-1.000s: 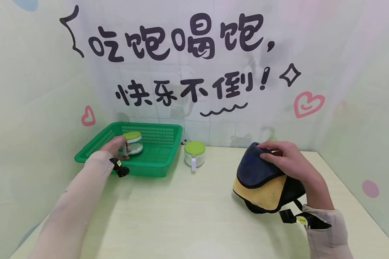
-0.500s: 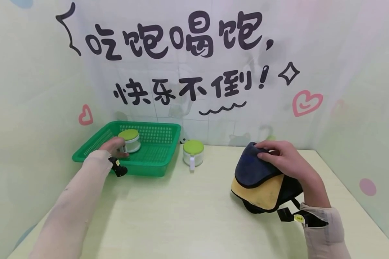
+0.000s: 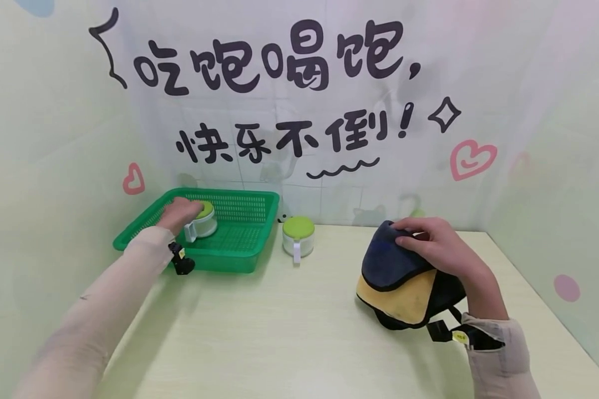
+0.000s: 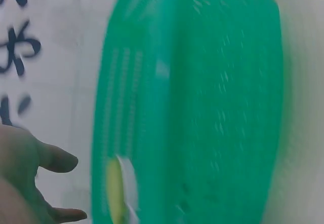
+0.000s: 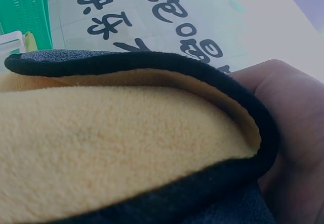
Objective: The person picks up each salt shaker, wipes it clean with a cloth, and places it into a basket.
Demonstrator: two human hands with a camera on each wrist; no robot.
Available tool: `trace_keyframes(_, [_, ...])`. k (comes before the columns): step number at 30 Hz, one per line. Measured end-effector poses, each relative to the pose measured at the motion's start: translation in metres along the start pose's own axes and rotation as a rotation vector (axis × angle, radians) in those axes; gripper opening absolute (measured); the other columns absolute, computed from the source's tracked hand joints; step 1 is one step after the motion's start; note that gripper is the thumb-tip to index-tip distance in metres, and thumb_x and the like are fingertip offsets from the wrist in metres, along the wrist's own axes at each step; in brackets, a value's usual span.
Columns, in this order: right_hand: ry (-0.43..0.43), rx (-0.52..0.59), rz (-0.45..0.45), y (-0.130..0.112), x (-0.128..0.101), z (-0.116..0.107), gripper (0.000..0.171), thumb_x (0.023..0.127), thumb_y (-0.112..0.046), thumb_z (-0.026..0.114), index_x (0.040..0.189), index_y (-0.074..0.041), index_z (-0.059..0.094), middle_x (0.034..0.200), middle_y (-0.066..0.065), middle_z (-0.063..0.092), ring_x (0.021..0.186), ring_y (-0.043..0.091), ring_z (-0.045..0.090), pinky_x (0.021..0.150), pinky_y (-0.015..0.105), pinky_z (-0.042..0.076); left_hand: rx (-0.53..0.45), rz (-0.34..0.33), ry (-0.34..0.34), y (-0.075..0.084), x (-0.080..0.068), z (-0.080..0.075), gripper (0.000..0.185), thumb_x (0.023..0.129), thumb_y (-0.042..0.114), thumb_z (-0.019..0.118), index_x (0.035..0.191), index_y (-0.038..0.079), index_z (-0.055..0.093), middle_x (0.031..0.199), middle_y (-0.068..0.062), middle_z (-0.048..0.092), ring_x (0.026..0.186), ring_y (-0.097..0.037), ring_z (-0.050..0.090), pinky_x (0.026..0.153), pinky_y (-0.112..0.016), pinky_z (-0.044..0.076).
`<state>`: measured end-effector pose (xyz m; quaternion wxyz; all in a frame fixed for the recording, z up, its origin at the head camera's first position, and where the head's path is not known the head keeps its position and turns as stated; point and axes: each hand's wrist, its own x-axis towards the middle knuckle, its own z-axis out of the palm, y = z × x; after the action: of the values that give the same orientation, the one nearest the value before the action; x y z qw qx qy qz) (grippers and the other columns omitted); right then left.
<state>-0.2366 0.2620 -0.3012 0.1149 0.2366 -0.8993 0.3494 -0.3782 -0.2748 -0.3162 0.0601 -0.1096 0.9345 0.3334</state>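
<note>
L hand [image 3: 178,212] sits on top of the green-lidded jar [image 3: 203,221] inside the green basket [image 3: 239,244], far left of table; fingers lie over the lid. Can't tell from head view if they curl round it. L wrist cam is blurred: shows thumb and a finger [image 4: 55,159] spread, jar lid edge [image 4: 117,191] just beside them, basket mesh [image 4: 202,107] filling the frame.

R hand [image 3: 441,246] is clamped on a folded cloth [image 3: 399,282], navy outside, yellow inside, black trim, near right of table; fingers curl over the top fold. R wrist cam gives what head cam doesn't: close-up of yellow pile and black trim [image 5: 152,62], plus thumb side of the hand [image 5: 293,112] behind the fold.

Hands are well apart. 2nd green-lidded jar [image 3: 298,236] stands on the table [image 3: 289,332] just right of basket, white handle facing near.

Wall text: "吃饱喝饱, 快乐不倒!" [image 3: 274,100], w/ pink hearts. Small yellow tags on both wrist straps, unreadable.

Vs 0.5 s ago: L hand was beside the jar, now on its lid; jar handle now faces near. R hand and cloth unchanged.
</note>
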Motion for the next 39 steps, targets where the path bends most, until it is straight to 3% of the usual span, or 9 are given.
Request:
trace_keyframes(2, [0.000, 0.001, 0.000, 0.001, -0.001, 0.000, 0.025, 0.097, -0.013, 0.070, 0.121, -0.008, 0.075, 0.124, 0.016, 0.073, 0.102, -0.005, 0.063, 0.086, 0.016, 0.054, 0.015, 0.027, 0.019, 0.017, -0.008, 0.003, 0.041, 0.097, 0.031, 0.034, 0.118, -0.003, 0.045, 0.125, -0.034, 0.041, 0.105, -0.041, 0.049, 0.089, -0.049, 0.047])
trace_keyframes(4, [0.003, 0.005, -0.001, 0.001, -0.001, -0.001, 0.025, 0.097, -0.012, 0.070, 0.121, -0.007, 0.075, 0.123, 0.016, 0.073, 0.100, -0.006, 0.063, 0.086, 0.016, 0.054, 0.007, 0.083, 0.037, 0.033, -0.017, 0.008, 0.062, 0.099, 0.031, 0.035, 0.145, -0.010, 0.033, 0.145, -0.040, 0.034, 0.129, -0.049, 0.042, 0.108, -0.059, 0.041])
trace_keyframes(6, [0.007, 0.006, -0.005, 0.001, -0.001, -0.001, 0.024, 0.097, -0.011, 0.070, 0.120, -0.007, 0.075, 0.122, 0.017, 0.073, 0.099, -0.006, 0.064, 0.085, 0.016, 0.054, -0.009, 0.144, 0.068, 0.048, -0.027, 0.016, 0.075, 0.100, 0.030, 0.038, 0.159, -0.009, 0.012, 0.161, -0.038, 0.022, 0.146, -0.052, 0.030, 0.118, -0.065, 0.031])
trace_keyframes(12, [0.006, -0.001, -0.003, 0.001, -0.001, -0.003, 0.025, 0.097, -0.011, 0.070, 0.121, -0.007, 0.075, 0.122, 0.017, 0.074, 0.098, -0.004, 0.065, 0.085, 0.016, 0.054, -0.095, 0.324, 0.108, 0.086, -0.053, 0.055, 0.059, 0.102, 0.030, 0.048, 0.152, 0.002, 0.036, 0.147, -0.023, 0.051, 0.127, -0.037, 0.054, 0.104, -0.053, 0.049])
trace_keyframes(17, [0.002, 0.004, 0.008, 0.000, -0.002, -0.004, 0.024, 0.098, -0.010, 0.068, 0.121, -0.005, 0.075, 0.121, 0.017, 0.074, 0.099, -0.001, 0.066, 0.085, 0.015, 0.053, -0.264, 0.407, -0.013, 0.107, -0.078, 0.092, 0.049, 0.103, 0.030, 0.057, 0.145, 0.007, 0.043, 0.130, -0.020, 0.061, 0.104, -0.034, 0.068, 0.089, -0.045, 0.059])
trace_keyframes(21, [-0.003, 0.017, 0.012, -0.002, -0.003, -0.005, 0.024, 0.099, -0.010, 0.066, 0.121, -0.004, 0.074, 0.121, 0.018, 0.074, 0.098, 0.009, 0.070, 0.084, 0.017, 0.054, -0.408, 0.378, -0.138, 0.115, -0.097, 0.124, 0.047, 0.103, 0.024, 0.059, 0.143, 0.004, 0.045, 0.131, -0.024, 0.061, 0.099, -0.035, 0.072, 0.086, -0.042, 0.062])
trace_keyframes(25, [0.003, 0.022, 0.021, -0.002, -0.003, -0.006, 0.025, 0.099, -0.010, 0.066, 0.122, -0.004, 0.073, 0.121, 0.018, 0.073, 0.095, 0.018, 0.073, 0.083, 0.017, 0.054, -0.485, 0.287, -0.190, 0.113, -0.108, 0.159, 0.054, 0.099, 0.020, 0.060, 0.146, 0.001, 0.039, 0.131, -0.023, 0.060, 0.104, -0.034, 0.068, 0.088, -0.040, 0.061])
trace_keyframes(31, [-0.002, 0.036, 0.031, -0.001, -0.004, -0.005, 0.025, 0.100, -0.011, 0.066, 0.123, -0.003, 0.073, 0.122, 0.018, 0.073, 0.097, 0.021, 0.074, 0.082, 0.018, 0.055, -0.535, 0.141, -0.147, 0.101, -0.107, 0.200, 0.064, 0.095, 0.020, 0.061, 0.148, 0.003, 0.030, 0.131, -0.019, 0.053, 0.108, -0.028, 0.058, 0.085, -0.038, 0.058])
trace_keyframes(39, [0.001, 0.025, 0.045, 0.000, -0.003, -0.006, 0.025, 0.100, -0.011, 0.066, 0.122, -0.003, 0.073, 0.121, 0.019, 0.073, 0.100, 0.027, 0.074, 0.083, 0.017, 0.054, -0.650, -0.013, -0.075, 0.094, -0.090, 0.220, 0.057, 0.097, 0.023, 0.058, 0.146, 0.006, 0.033, 0.116, -0.013, 0.048, 0.099, -0.029, 0.059, 0.080, -0.038, 0.058])
